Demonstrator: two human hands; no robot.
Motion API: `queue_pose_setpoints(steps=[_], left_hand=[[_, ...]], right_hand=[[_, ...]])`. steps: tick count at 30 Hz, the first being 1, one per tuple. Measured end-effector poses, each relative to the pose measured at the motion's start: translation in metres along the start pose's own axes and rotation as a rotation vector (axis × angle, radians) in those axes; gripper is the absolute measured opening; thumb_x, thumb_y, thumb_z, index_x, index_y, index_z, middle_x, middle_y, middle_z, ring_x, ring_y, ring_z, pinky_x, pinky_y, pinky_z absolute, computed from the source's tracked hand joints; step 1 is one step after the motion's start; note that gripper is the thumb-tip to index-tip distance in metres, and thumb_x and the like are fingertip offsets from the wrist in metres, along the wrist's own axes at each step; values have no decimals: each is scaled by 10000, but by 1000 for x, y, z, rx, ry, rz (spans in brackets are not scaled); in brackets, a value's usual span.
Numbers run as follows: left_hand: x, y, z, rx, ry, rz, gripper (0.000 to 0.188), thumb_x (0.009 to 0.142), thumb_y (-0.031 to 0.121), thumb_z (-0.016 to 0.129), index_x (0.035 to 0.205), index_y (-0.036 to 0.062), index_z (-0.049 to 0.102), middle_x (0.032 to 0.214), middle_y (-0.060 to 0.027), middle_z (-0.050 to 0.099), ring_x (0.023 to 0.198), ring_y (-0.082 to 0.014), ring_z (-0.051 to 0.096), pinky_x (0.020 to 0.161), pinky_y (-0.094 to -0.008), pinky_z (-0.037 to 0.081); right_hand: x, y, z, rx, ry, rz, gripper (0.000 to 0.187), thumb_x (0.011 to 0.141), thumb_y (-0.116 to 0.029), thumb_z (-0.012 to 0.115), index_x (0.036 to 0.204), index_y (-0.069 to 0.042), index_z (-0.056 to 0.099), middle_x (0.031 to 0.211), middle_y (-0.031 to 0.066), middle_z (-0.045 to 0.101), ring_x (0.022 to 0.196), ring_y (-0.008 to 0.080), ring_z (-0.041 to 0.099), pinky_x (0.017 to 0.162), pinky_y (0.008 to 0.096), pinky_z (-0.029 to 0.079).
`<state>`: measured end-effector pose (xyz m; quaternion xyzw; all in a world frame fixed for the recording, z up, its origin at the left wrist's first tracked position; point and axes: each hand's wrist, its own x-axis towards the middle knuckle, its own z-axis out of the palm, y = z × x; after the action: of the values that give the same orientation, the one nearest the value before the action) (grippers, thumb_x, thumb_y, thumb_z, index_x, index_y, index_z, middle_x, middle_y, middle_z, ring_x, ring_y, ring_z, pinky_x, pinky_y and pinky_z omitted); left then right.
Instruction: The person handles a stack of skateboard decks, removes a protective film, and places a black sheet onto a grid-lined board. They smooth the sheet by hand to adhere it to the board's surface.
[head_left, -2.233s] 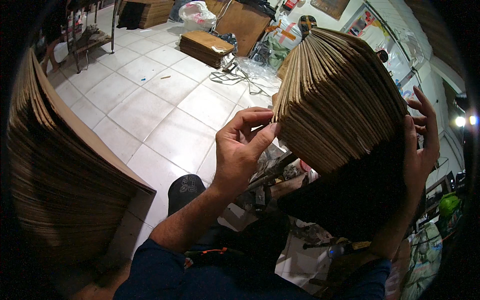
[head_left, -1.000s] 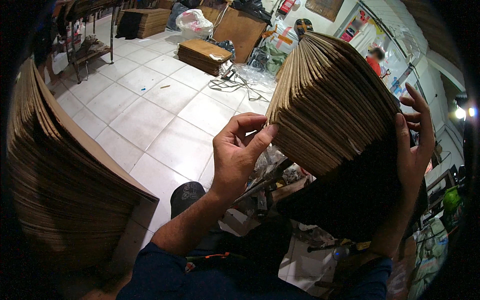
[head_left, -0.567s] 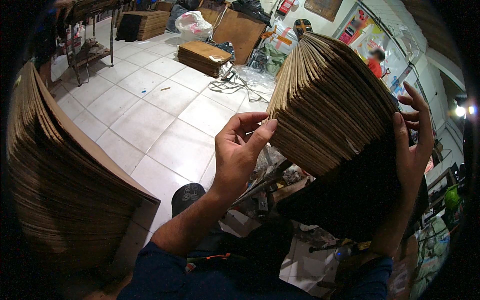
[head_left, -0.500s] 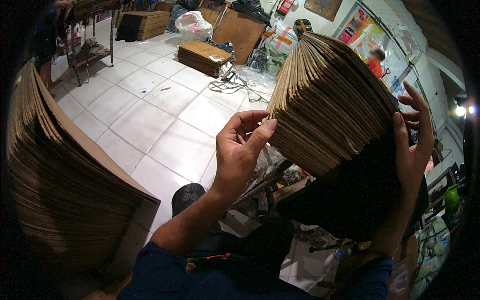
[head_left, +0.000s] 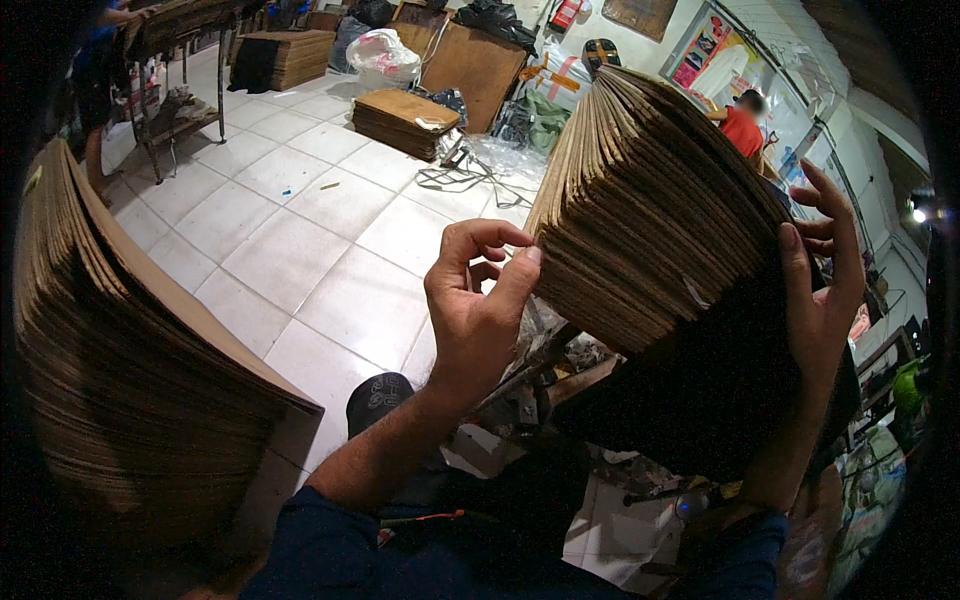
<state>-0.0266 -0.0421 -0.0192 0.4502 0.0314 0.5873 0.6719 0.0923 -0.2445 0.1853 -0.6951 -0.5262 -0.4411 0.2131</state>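
In front of me stands a thick stack of brown board sheets (head_left: 655, 215), its edges fanned toward the top. My left hand (head_left: 478, 300) is at the stack's left corner, thumb and forefinger pinched together on the edge of a sheet. Its other fingers are curled. My right hand (head_left: 828, 255) lies along the stack's right side, thumb against the edges and fingers stretched and apart. Part of those fingers is hidden behind the stack. Black cloth or deep shadow covers the stack's lower part.
Another tall stack of brown sheets (head_left: 130, 370) stands at my left. On the tiled floor (head_left: 300, 255) are a lower board stack (head_left: 405, 118), loose cables (head_left: 465, 178) and a white plastic bag (head_left: 385, 55). A metal-legged table (head_left: 180, 100) stands far left; a person in red (head_left: 742, 128) is beyond the stack.
My left hand has shifted slightly left and down, its pinch staying at the stack's corner. My right hand keeps nearly the same place. The person in red shows more.
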Motion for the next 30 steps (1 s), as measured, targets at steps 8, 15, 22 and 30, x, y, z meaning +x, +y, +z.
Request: queue_pose_setpoints(steps=[8, 15, 22, 30], left_hand=[[-1, 0, -2, 46, -8, 23, 108, 937, 99, 742, 1027, 64, 695, 1124, -48, 593, 986, -118, 543, 833, -295, 481], [2, 3, 1, -31, -43, -40, 135, 940, 110, 756, 1023, 44, 672, 1049, -33, 602, 946, -101, 547, 817, -282, 493], [6, 9, 5, -112, -29, -97, 162, 947, 139, 763, 1014, 37, 655, 936, -14, 610, 858, -74, 546, 797, -259, 485], [11, 8, 6, -188, -43, -120, 147, 951, 145, 761, 974, 32, 670, 918, -8, 642, 838, -60, 557, 759, -252, 482]], right_hand=[[1, -1, 0, 18, 10, -45, 477, 975, -191, 732, 1440, -132, 645, 1240, 110, 719, 994, 196, 708, 874, 350, 543], [1, 1, 2, 5, 28, -50, 478, 973, -233, 737, 1434, -137, 651, 1228, 108, 721, 989, 197, 703, 882, 357, 542], [1, -2, 2, 3, 23, -25, 481, 983, -250, 723, 1445, -144, 645, 1244, 114, 714, 988, 204, 699, 890, 365, 533], [0, 1, 2, -18, 15, 4, 476, 990, -215, 708, 1455, -142, 636, 1259, 116, 712, 995, 184, 689, 910, 350, 515]])
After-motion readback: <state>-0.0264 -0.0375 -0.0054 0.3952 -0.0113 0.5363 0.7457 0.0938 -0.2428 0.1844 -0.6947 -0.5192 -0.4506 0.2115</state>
